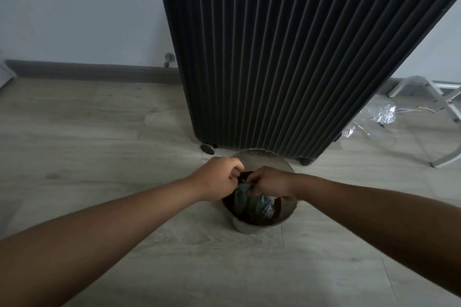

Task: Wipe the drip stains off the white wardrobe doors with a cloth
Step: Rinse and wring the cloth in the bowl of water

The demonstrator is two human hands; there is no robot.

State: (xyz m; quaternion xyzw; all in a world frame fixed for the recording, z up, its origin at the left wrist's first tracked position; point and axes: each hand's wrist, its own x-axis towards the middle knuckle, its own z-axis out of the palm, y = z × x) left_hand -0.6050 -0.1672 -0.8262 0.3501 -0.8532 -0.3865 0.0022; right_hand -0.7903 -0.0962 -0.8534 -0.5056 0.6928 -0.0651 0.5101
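A blue-grey cloth (252,203) hangs bunched over a small grey bucket (249,228) that stands on the floor. Both hands meet above the bucket's mouth. My left hand (220,173) pinches the cloth's top edge with curled fingers. My right hand (268,180) grips the cloth right beside it, fingers curled round the fabric. The cloth's lower part drops into the dark inside of the bucket. No white wardrobe doors are in view.
A tall dark ribbed suitcase (287,57) on wheels stands just behind the bucket. A white folding frame (446,104) and crumpled clear plastic (381,117) lie at the right. A door stop (168,60) juts from the grey skirting. The floor is pale wood planks.
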